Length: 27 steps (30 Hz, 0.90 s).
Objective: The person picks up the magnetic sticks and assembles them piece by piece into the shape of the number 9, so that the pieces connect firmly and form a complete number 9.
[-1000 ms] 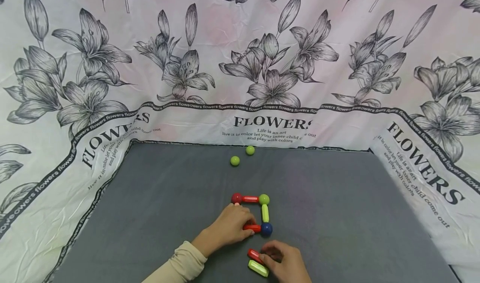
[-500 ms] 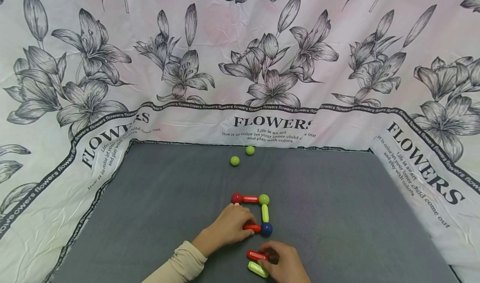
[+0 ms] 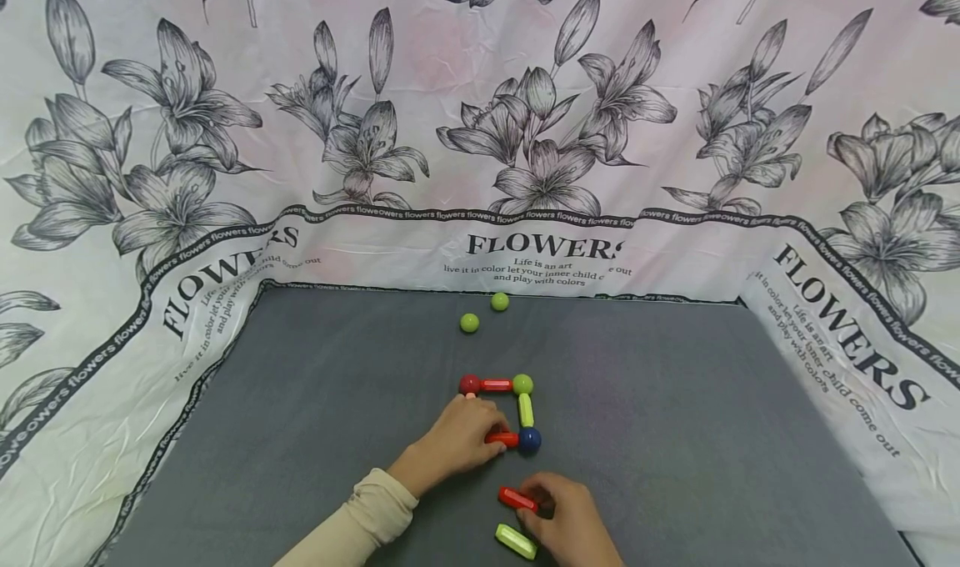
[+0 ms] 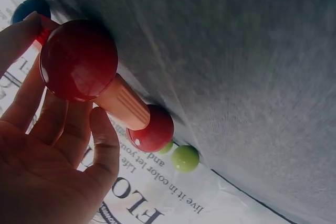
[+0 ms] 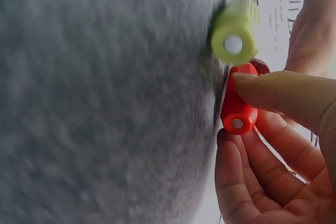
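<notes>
My left hand pinches a red magnetic rod at the near side of a four-sided frame. A dark blue ball, a yellow-green rod, a green ball, another red rod and a red ball make up its rest. In the left wrist view an orange rod joins two red balls, the nearer one by my fingers; the hand mostly hides this side from the head. My right hand pinches a loose red magnetic rod between thumb and fingers.
A loose yellow-green rod lies left of my right hand. Two green balls rest toward the back of the dark grey tabletop. Behind it hangs a flower-printed cloth, which also borders both sides.
My left hand has shifted the frame slightly away from me. My right hand has moved the loose red rod forward, away from the yellow-green one.
</notes>
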### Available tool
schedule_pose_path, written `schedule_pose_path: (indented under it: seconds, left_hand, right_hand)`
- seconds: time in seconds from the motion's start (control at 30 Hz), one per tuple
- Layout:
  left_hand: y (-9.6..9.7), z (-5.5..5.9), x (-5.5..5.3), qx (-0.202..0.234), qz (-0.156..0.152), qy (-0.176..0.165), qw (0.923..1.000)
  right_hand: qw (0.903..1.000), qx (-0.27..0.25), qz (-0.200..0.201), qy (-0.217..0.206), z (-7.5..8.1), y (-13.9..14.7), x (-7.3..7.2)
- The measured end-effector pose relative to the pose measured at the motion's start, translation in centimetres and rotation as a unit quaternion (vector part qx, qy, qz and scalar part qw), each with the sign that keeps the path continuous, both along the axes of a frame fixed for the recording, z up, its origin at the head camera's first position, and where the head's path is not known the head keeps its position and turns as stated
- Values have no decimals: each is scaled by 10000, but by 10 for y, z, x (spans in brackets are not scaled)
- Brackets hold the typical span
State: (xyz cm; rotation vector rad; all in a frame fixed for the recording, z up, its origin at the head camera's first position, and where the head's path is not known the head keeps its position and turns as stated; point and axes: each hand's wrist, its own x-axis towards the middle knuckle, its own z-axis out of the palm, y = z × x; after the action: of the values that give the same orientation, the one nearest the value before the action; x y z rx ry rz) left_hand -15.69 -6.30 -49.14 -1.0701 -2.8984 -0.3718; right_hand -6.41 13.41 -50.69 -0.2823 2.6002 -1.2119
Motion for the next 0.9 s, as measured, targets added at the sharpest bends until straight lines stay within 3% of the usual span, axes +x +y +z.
schedule_pose_path:
  seconds: [0.23,0.4,0.7,0.9]
  left_hand:
    - [1,1,-16,-107,273,110,9995]
    - [4,0,-23,60,418,68,9991]
    - [8,1,-30,83,646,-28,9979]
    - [8,1,-32,84,693,-161,9974]
  right_hand:
    - [9921,181,-927,825,1,0,-11]
    - [9839,-6,-1561,873,0,1,-26]
    - [9739,-206,-2042,971,-5,1,-48]
    - [9707,-241,-2162,1023,-5,0,-51]
